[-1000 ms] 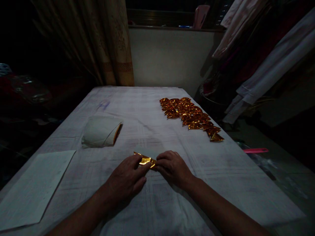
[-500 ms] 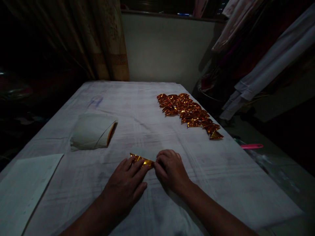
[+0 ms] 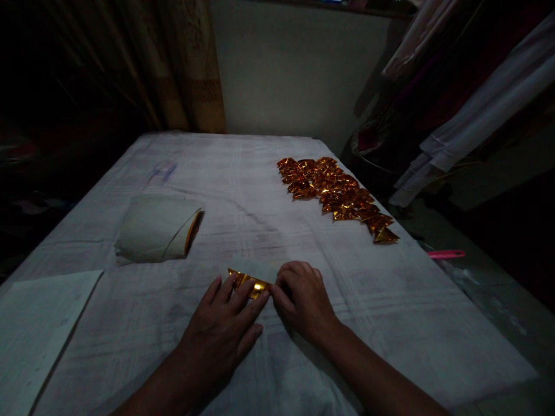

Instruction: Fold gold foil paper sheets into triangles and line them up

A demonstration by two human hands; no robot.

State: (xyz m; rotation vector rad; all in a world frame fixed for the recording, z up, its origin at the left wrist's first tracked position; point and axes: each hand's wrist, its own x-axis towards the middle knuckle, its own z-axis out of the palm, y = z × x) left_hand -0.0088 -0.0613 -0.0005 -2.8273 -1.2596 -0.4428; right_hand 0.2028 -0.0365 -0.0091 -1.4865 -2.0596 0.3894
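Observation:
A small piece of gold foil paper (image 3: 248,281) lies on the cloth-covered table (image 3: 269,202) in front of me. My left hand (image 3: 223,329) lies flat with its fingers spread, pressing down on the foil's near left part. My right hand (image 3: 301,297) pinches the foil's right end with curled fingers. A stack of white-backed foil sheets (image 3: 154,229), curled at one edge, sits to the left. Several folded gold triangles (image 3: 336,193) lie in rows at the far right of the table.
A large white sheet (image 3: 37,329) lies at the near left corner. A curtain (image 3: 182,63) hangs behind the table. Clothes (image 3: 468,98) hang at the right, and a pink-handled thing (image 3: 446,253) lies beyond the table's right edge.
My left hand has gone from pinching the foil to lying flat on it. The view has tilted down slightly, and the right hand has stayed at the foil's end.

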